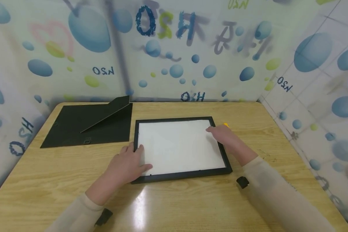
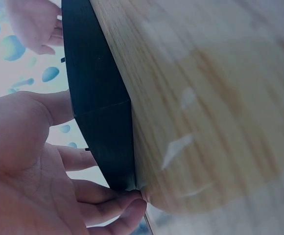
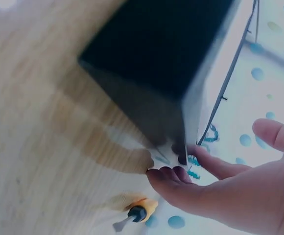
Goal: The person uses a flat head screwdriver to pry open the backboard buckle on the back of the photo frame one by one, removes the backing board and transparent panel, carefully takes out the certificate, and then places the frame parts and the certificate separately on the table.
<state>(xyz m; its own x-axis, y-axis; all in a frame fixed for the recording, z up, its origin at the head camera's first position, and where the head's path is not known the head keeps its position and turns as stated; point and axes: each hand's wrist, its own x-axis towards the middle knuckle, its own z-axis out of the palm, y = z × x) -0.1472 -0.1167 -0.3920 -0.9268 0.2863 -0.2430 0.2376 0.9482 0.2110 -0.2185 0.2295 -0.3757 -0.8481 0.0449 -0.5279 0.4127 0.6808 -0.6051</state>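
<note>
A black picture frame (image 1: 185, 175) lies on the table with its inside facing up, and a white sheet (image 1: 177, 146) fills it. My left hand (image 1: 123, 166) grips the near left part of the frame. Its thumb and forefinger reach over the rim onto the white, while the other fingers (image 2: 127, 210) curl at the outer side, low by the tabletop. My right hand (image 1: 224, 137) holds the frame's right side near the far corner. One digit extends over the white sheet, and bent fingers (image 3: 169, 178) meet the outer wall. Small dark tabs (image 3: 224, 98) stick out from the rim.
The black backing board (image 1: 75, 119) lies at the far left, its stand leg (image 1: 116, 108) raised. Beyond the right hand is a screwdriver (image 3: 141, 213) with a yellow-orange handle. Patterned curtains (image 1: 174, 71) surround the wooden table (image 1: 185, 206) at the back and sides.
</note>
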